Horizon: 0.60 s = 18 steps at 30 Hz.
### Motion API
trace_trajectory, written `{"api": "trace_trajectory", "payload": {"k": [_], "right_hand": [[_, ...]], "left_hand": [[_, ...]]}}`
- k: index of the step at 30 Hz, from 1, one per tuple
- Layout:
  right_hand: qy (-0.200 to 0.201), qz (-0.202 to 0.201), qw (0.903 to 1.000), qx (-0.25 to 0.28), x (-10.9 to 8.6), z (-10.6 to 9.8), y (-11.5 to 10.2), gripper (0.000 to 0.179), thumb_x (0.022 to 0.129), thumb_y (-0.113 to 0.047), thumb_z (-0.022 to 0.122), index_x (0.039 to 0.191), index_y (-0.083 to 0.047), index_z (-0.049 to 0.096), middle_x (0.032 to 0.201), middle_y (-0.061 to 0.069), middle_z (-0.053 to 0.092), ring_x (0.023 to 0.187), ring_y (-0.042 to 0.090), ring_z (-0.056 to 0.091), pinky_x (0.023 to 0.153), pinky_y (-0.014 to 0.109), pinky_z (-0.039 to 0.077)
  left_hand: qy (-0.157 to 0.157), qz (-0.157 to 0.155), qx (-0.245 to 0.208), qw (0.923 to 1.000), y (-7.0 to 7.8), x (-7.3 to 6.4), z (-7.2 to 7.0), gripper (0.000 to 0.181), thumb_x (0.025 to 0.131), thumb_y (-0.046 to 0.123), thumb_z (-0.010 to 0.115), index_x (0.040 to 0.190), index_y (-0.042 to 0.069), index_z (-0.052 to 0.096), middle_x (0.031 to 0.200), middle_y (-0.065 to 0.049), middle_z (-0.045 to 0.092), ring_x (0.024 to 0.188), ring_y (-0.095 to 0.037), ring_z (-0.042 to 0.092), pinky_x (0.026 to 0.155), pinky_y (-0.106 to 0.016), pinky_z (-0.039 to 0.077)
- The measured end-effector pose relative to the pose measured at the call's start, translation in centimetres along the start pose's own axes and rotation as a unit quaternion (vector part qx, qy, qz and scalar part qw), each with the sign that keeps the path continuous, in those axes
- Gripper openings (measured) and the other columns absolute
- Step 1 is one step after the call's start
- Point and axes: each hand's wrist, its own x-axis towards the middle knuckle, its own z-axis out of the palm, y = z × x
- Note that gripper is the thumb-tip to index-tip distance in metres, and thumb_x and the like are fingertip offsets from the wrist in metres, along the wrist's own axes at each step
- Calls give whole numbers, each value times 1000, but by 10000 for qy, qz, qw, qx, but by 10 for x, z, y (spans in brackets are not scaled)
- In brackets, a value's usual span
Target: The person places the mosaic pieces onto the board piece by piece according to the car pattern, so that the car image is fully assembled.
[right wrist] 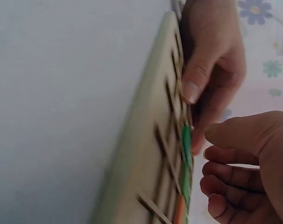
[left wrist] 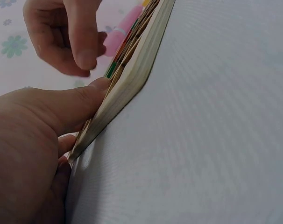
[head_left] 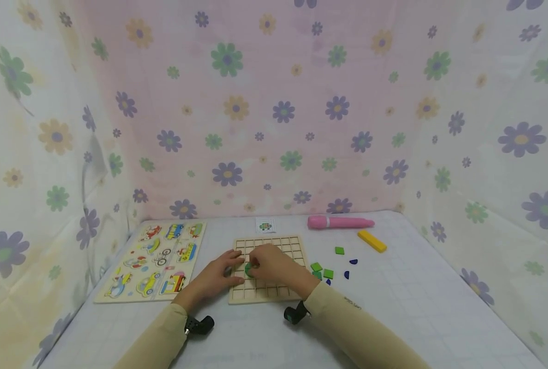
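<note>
We see a wooden grid board (head_left: 297, 246) flat on the white table (head_left: 241, 333), just in front of us. At its 9 o'clock side, our left hand (head_left: 211, 277) has its thumb and fingers spread, the thumb resting on the board and the other fingers by its edge. Our right hand (head_left: 274, 264) is over the middle with bent fingers. Its tips are right by a green piece (head_left: 248, 269), but we can't tell if they pinch it. From the right wrist, we also spot an orange piece (right wrist: 180, 210) on the board.

Around the board, a vehicle puzzle (head_left: 140, 300) lies at 9 o'clock. A small picture card (head_left: 265, 225) is at 12 o'clock, and a long pink stick (head_left: 343, 222) at 2 o'clock. A yellow block (head_left: 372, 241) sits between 2 and 3 o'clock. Near 3 o'clock we find little green squares (head_left: 328, 273) and dark blue half circles (head_left: 346, 274).
</note>
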Motion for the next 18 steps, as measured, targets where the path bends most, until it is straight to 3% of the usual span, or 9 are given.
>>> {"api": "trace_trajectory", "payload": {"k": [9,18], "right_hand": [[351,82,9983,458,-28,-41,32,9,99,-12,80,107,-7,80,92,-4,68,82,14,62,76,36,57],[540,638,9949,559,-72,-75,80,12,98,-10,81,109,-10,78,95,-4,68,86,16,59,79,36,57]], "left_hand": [[-27,-76,86,9999,2,0,-2,65,101,32,80,155,3,59,171,-15,40,162,-42,23,128,-63,23],[-99,32,149,9998,2,2,-1,66,101,34,80,155,2,58,171,-15,39,162,-43,23,128,-63,24]]}}
